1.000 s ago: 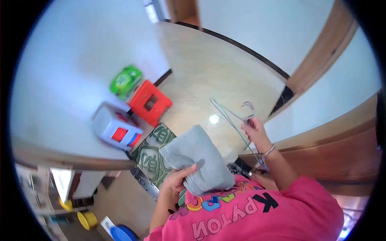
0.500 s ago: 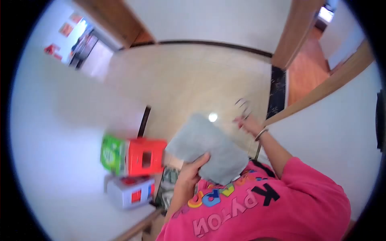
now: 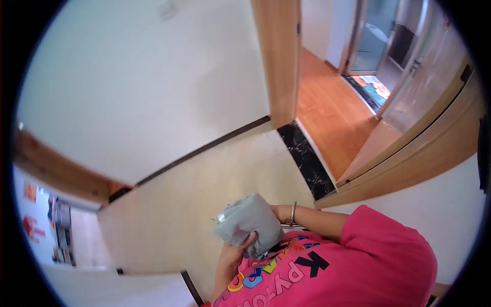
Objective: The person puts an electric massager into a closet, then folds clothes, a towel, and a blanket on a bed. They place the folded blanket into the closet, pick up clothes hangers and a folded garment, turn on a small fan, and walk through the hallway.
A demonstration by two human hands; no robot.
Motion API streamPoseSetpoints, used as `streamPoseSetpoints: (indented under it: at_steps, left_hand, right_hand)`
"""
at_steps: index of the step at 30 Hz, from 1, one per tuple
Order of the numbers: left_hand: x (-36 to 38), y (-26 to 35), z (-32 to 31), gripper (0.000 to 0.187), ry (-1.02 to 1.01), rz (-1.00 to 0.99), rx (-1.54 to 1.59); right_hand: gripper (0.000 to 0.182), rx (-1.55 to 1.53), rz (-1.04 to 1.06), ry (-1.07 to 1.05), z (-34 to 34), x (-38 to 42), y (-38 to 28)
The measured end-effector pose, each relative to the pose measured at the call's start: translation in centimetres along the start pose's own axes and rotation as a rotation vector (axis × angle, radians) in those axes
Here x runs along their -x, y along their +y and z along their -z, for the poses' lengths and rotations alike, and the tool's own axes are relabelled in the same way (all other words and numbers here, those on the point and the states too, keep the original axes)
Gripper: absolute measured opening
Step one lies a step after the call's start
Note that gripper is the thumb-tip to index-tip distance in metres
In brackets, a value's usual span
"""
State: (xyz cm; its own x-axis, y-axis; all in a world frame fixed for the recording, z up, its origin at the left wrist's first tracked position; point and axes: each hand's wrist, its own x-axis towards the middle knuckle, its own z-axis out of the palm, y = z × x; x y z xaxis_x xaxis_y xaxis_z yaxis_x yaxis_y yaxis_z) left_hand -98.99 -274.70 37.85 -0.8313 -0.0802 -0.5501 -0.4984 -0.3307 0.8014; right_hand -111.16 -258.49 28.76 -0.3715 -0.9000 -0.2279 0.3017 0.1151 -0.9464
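A grey folded cloth (image 3: 250,225) is held in front of the pink shirt (image 3: 353,261), bulging into a thick bundle with a small whitish patch at its left end. My left hand (image 3: 239,251) grips it from below, thumb pressed on the near face. On the far right side, my right hand (image 3: 279,213) reaches in against the bundle; its fingers are hidden behind the fabric. A bangle (image 3: 293,214) circles the right wrist.
Pale floor tiles (image 3: 169,220) run along a white wall (image 3: 153,92). On the right, a doorway with a wooden frame (image 3: 282,66) and black stone threshold (image 3: 307,161) opens onto orange wood flooring (image 3: 332,112). A low white ledge (image 3: 138,289) lies at lower left.
The view has swung right toward the doorway; the red and green boxes are out of sight. My right hand, earlier apart holding thin dark curved pieces, now meets the cloth, which has become more bunched.
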Motion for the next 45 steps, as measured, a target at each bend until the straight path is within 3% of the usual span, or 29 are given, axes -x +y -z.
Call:
streamPoseSetpoints:
  at_steps: [2,7,9,10,11,12,14,15,16,18,20,22,24,27,29,30,31,33,36,37,41,43,45]
  left_hand:
    - [-6.3,4.3,-1.1,0.069,-0.209,0.027,-0.171]
    - [-19.1,11.6,-10.0,0.069,-0.549,0.067,-0.330]
    - [-23.8,12.5,-14.2,0.067,-0.659,0.104,-0.348]
    - [-25.8,12.5,-16.6,0.065,-0.684,0.030,-0.371]
    - [-27.8,12.5,-19.1,0.062,-0.703,-0.055,-0.390]
    - [-29.8,12.8,-21.7,0.056,-0.727,-0.086,-0.388]
    - [-34.8,11.8,-25.9,0.054,-0.725,-0.119,-0.464]
    - [-37.2,12.2,-29.0,0.052,-0.712,-0.161,-0.531]
    - [-37.4,13.4,-33.0,0.048,-0.707,-0.162,-0.299]
    - [-39.8,14.5,-38.6,0.041,-0.671,0.087,-0.193]
    - [-42.4,15.6,-44.1,0.039,-0.667,0.120,-0.150]
    - [-45.1,14.8,-48.0,0.037,-0.730,0.308,-0.184]
    - [-47.2,14.5,-52.2,0.037,-0.758,0.335,-0.199]
    - [-52.5,15.2,-59.9,0.039,-0.916,0.321,-0.223]
    - [-57.2,14.8,-64.7,0.042,-1.117,0.268,-0.283]
    - [-60.1,14.4,-67.0,0.054,-1.089,0.417,-0.291]
    - [-62.7,14.3,-69.4,0.054,-1.099,0.400,-0.275]
    - [-68.6,15.6,-74.1,0.056,-1.085,0.563,-0.271]
    - [-77.5,18.5,-82.8,0.062,-1.152,0.552,-0.293]
    - [-79.2,19.9,-84.2,0.064,-1.124,0.582,-0.318]
    - [-88.5,25.9,-87.0,0.068,-1.106,0.419,-0.318]
    - [-92.4,28.5,-86.4,0.065,-1.012,0.412,-0.297]
    - [-96.6,31.1,-84.8,0.054,-0.873,0.356,-0.212]
  right_hand:
    - [0.041,-0.016,0.032,0.128,4.2,-0.9,-0.9]
    - [0.047,0.108,0.116,0.483,14.1,3.3,-0.4]
    - [0.049,0.389,0.149,0.650,18.2,5.5,1.6]
    - [0.050,0.637,0.149,0.746,20.6,6.5,3.0]
    - [0.055,1.074,0.062,0.894,23.5,6.9,3.3]
    - [0.055,1.074,0.065,0.920,25.5,8.2,3.6]
    - [0.061,-0.434,0.272,1.079,27.6,12.1,-4.9]
    - [0.061,-0.413,0.317,1.066,30.1,13.2,-7.6]
    - [0.062,-0.309,0.414,1.119,32.4,14.3,-10.0]
    - [0.062,-0.205,0.520,1.145,35.4,16.3,-11.9]
    - [0.067,-0.105,0.387,1.334,39.2,18.5,-12.3]
    - [0.069,-0.126,0.293,1.354,43.3,21.3,-11.7]
    - [0.072,-0.147,0.163,1.433,47.3,23.5,-12.6]
    - [0.070,-0.191,0.328,1.563,54.0,27.2,-12.4]
    - [0.067,-0.315,0.350,1.540,59.4,30.0,-13.1]
    - [0.065,-0.458,0.442,1.515,62.4,31.2,-12.1]
    - [0.063,-0.598,0.530,1.482,65.3,32.3,-11.5]
    - [0.063,-0.593,0.529,1.447,71.2,33.0,-11.6]
    - [0.069,-0.679,0.652,1.339,82.2,33.3,-13.9]
    - [0.069,-0.679,0.521,1.377,85.4,33.6,-15.3]
    - [0.064,-0.685,0.428,1.171,98.2,32.4,-21.6]
    - [0.061,-0.705,0.370,1.071,104.5,31.3,-22.6]
    - [0.053,-0.877,0.186,1.039,111.9,29.2,-21.7]
